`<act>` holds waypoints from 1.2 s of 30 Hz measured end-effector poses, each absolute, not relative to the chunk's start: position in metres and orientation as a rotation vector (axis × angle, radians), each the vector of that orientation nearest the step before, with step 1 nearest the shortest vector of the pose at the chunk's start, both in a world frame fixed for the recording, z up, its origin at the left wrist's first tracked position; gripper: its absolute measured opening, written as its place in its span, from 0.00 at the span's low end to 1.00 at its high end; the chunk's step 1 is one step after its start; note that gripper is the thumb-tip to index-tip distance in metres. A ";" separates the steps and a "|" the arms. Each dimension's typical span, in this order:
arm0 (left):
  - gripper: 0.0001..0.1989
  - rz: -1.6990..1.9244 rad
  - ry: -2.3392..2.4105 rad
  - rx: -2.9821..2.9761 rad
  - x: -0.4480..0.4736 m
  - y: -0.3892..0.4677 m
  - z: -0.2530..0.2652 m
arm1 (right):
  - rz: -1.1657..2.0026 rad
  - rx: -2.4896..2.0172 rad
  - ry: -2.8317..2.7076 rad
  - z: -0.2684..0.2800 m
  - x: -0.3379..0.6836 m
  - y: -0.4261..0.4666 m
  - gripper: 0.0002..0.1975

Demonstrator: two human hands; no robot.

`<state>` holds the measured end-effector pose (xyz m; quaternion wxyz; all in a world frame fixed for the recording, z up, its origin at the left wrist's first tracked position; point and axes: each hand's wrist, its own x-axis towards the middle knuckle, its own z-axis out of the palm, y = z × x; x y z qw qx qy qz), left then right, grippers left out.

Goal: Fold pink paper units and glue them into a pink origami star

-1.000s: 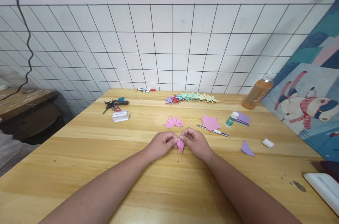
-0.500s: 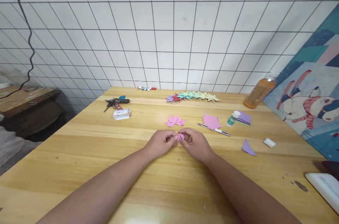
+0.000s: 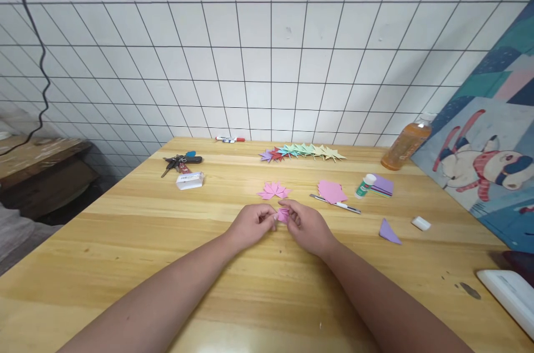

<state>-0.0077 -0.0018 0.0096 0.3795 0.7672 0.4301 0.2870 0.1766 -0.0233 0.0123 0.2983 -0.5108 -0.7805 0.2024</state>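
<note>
A small folded piece of pink paper (image 3: 283, 215) is between my two hands, low over the table. My left hand (image 3: 253, 225) pinches its left edge between thumb and forefinger. My right hand (image 3: 309, 226) has its fingers curled around the right side, the forefinger reaching over the top. Just beyond the hands lies a pink folded paper leaf shape (image 3: 274, 190) with several points. To its right sits a stack of pink paper (image 3: 332, 192), with a slim pen-like tool (image 3: 336, 204) along its near edge.
A row of coloured folded leaves (image 3: 302, 151) lies near the wall. On the right are a glue stick (image 3: 365, 185), purple paper (image 3: 382, 184), a purple folded triangle (image 3: 389, 232), an eraser (image 3: 421, 223) and a bottle (image 3: 406, 143). Keys (image 3: 180, 162), a small box (image 3: 189, 180) and a marker (image 3: 230, 139) lie left.
The pink paper has turned between my fingers and shows a wider, pleated face. My right forefinger has lifted and stretched over its top. The view has shifted slightly.
</note>
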 end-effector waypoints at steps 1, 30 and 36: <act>0.13 0.731 1.099 1.962 -0.008 -0.002 0.010 | 0.549 -1.367 -2.070 0.012 0.177 -0.023 0.22; 0.11 0.885 0.929 1.543 -0.004 0.003 0.004 | 1.284 -1.220 -1.484 0.009 0.171 -0.017 0.07; 0.13 0.835 0.918 1.381 -0.008 0.007 0.010 | 0.769 -1.083 -1.947 0.010 0.179 -0.019 0.18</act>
